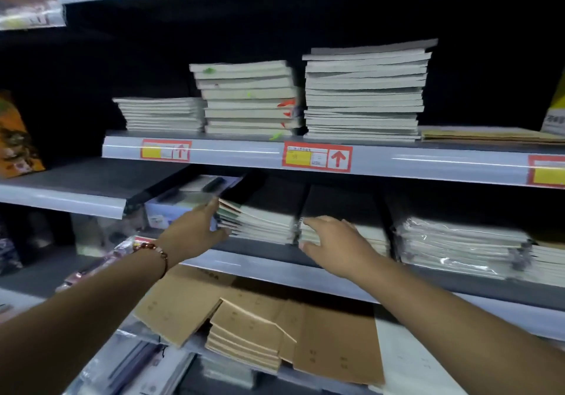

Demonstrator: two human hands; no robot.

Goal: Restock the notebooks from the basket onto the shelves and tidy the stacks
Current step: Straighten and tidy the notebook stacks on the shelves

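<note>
Reaching into the middle shelf [305, 267], both hands work the notebook stacks. Left hand [195, 229], fingers straight, presses the left side of one stack [260, 220]. Right hand [333, 243], fingers spread and relaxed, rests on the neighbouring stack [371, 235]. Upper shelf [244, 153] carries three taller stacks side by side [363, 95]. Brown notebooks [253, 330] lie loose on the shelf below. Bead bracelet [153, 249] on left wrist.
</note>
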